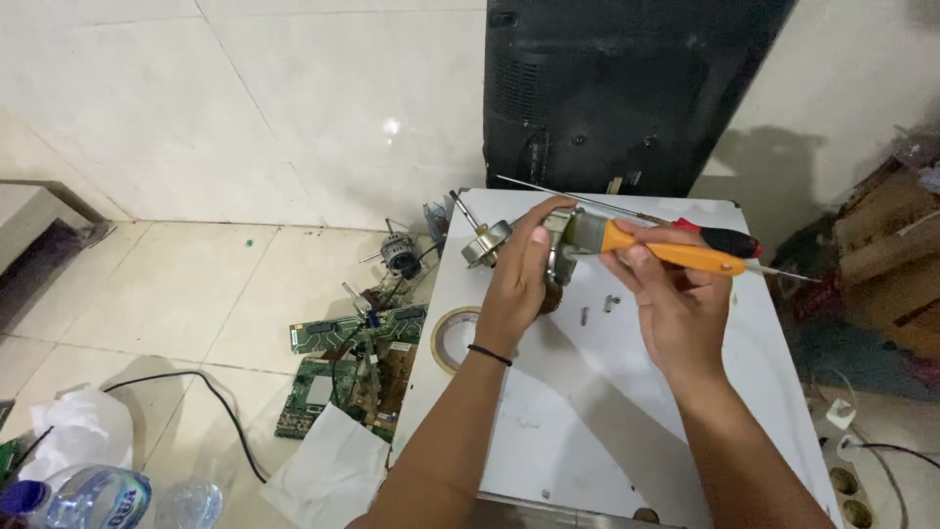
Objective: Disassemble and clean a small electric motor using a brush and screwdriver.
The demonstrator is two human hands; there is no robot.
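**Motor in the left hand, screwdriver in the right, both above the white bench**

I see my left hand (519, 279) raised over the white bench (607, 411), its fingers wrapped around a small electric motor (560, 245). The motor is held off the surface, just above the far half of the bench. A metal shaft with a round silver disc (487, 242) sticks out of it to the left, past my thumb.

My right hand (676, 309) is closed around the orange handle of a screwdriver (676, 252). Its fingers curl under the handle, thumb on top. The tool lies almost level, its working end meeting the motor housing beside my left fingers. The black and red butt end points right.

Below the two hands, a few small screws (597, 309) lie loose on the bench. A roll of tape (453, 338) sits at the bench's left edge, near my left wrist, which carries a thin black band. A thin metal rod (568, 193) lies along the far edge.

Behind the bench a black television back (617, 88) leans against the wall. On the tiled floor to the left lie green circuit boards (343, 362), a second small motor (399, 255), a black cable (211, 392), white paper and a plastic water bottle (88, 500).
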